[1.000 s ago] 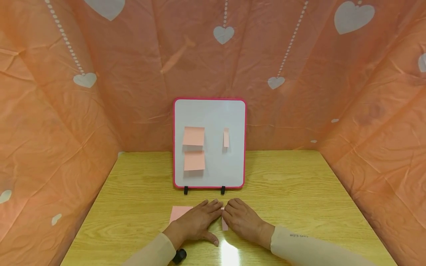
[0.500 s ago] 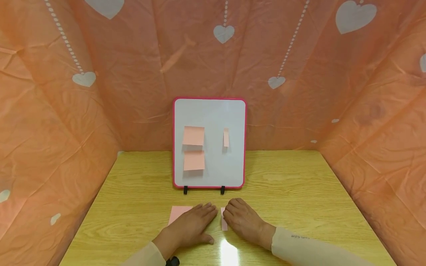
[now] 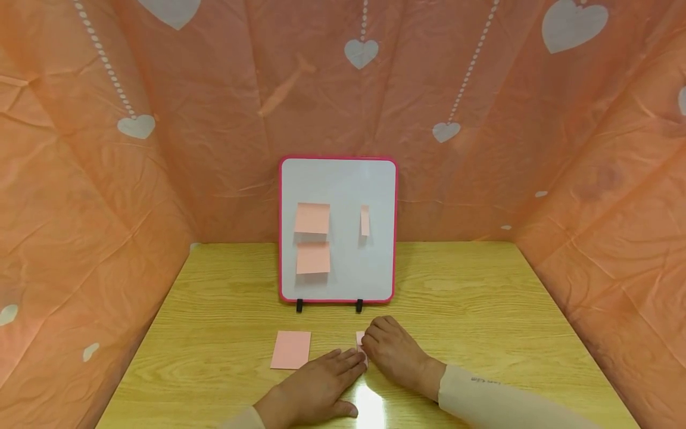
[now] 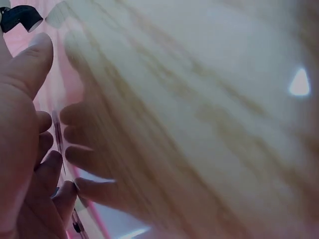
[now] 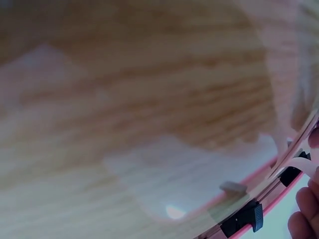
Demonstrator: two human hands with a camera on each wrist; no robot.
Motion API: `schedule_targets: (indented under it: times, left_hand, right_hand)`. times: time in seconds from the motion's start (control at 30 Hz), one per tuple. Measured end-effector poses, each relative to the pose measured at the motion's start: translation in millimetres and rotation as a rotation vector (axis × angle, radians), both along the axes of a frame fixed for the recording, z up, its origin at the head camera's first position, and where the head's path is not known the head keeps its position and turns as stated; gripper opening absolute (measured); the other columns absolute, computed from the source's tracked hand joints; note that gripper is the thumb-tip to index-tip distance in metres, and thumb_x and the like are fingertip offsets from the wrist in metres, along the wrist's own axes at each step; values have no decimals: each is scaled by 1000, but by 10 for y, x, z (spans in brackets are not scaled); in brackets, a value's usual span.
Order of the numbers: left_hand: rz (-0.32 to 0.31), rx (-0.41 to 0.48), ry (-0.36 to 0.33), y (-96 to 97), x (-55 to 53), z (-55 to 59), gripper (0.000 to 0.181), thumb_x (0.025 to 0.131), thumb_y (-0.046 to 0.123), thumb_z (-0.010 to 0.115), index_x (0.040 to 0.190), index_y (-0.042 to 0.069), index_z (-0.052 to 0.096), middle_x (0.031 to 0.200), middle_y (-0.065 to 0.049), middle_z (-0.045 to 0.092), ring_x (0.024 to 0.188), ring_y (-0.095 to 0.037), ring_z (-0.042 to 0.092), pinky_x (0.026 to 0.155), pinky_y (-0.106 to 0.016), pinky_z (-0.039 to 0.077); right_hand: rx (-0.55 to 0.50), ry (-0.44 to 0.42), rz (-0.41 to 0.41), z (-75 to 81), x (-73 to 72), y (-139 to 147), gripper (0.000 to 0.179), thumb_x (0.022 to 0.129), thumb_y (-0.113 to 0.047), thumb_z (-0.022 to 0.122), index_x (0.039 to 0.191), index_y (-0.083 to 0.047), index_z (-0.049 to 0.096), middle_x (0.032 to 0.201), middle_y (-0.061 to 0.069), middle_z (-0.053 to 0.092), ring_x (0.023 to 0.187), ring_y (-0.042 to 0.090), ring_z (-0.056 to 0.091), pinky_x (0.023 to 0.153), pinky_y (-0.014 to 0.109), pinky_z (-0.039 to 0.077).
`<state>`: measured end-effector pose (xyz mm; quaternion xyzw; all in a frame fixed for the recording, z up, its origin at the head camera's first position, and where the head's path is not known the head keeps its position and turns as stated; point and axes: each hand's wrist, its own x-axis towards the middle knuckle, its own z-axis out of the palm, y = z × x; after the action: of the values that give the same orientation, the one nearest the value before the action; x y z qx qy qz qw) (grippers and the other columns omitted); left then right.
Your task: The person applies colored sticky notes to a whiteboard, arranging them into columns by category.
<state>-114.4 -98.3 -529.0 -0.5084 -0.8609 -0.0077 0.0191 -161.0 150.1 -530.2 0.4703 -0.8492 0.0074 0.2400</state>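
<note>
A narrow pink sticky note pad (image 3: pixel 360 338) lies on the table in front of the board, partly covered by both hands. My right hand (image 3: pixel 398 353) pinches a narrow sticky note at the pad's upper part; in the right wrist view the pale strip (image 5: pixel 301 164) curves up between the fingertips. Palm down, my left hand (image 3: pixel 320 384) stretches its fingers over the pad's lower end, fingertips close to the right hand. To the left is a square pink sticky note pad (image 3: pixel 291 350). In the left wrist view the left thumb (image 4: pixel 35 62) stands apart from the fingers.
Behind the hands stands a pink-framed whiteboard (image 3: pixel 337 185) on black feet (image 3: pixel 359 306). Two square pink sticky notes (image 3: pixel 312 218) hang one above the other on its left side, and one narrow sticky note (image 3: pixel 365 221) on its right. Orange cloth (image 3: pixel 230 161) surrounds the wooden table (image 3: pixel 461 286).
My left hand first drew back left, then came down and right onto the narrow pad's lower end, uncovering the square pad. My right hand stays at the narrow pad.
</note>
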Motion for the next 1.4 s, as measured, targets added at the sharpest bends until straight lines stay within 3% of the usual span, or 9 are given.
schedule_targets:
  times: [0.17,0.6,0.83,1.13,1.27,1.4]
  left_hand:
    - [-4,-6,30,10,4,-14,78,108,66,34,158,8,49,165,-8,46,154,-20,43,123,-39,42]
    - [-20,9,-77,-6,22,8,82,104,70,39,158,10,49,164,-5,47,154,-17,43,125,-40,40]
    - [-40,11,-114,-23,34,30,79,103,68,44,157,11,51,162,-5,49,151,-16,46,125,-38,40]
    - [-31,7,-112,-31,43,24,77,103,66,48,158,12,50,163,-4,49,152,-16,45,125,-37,40]
    - [-46,19,-114,-30,32,23,77,103,65,50,157,11,51,161,-5,51,151,-17,47,124,-37,40]
    - [-46,29,-135,-34,26,20,76,103,64,51,158,11,51,162,-6,50,151,-18,46,124,-37,40]
  right_hand:
    - [-14,-26,-16,12,-19,-8,8,93,-16,78,95,-16,70,94,-6,69,97,14,60,91,33,52]
    - [-13,-56,-98,88,-131,-5,14,91,-11,81,100,-14,71,100,-3,70,102,19,60,93,35,51]
    - [-48,-53,-134,82,-188,8,9,95,-15,79,100,-15,72,101,-3,72,104,20,63,90,36,53]
    - [-103,-40,-150,183,-267,58,15,89,-11,83,97,-15,72,97,-3,73,102,20,62,96,39,52]
    - [-179,34,-133,292,-344,83,19,86,-8,85,98,-12,72,96,-1,73,99,21,63,91,39,54]
    - [-302,163,-81,410,-501,98,8,94,-8,78,101,-7,74,97,3,75,96,24,68,86,39,57]
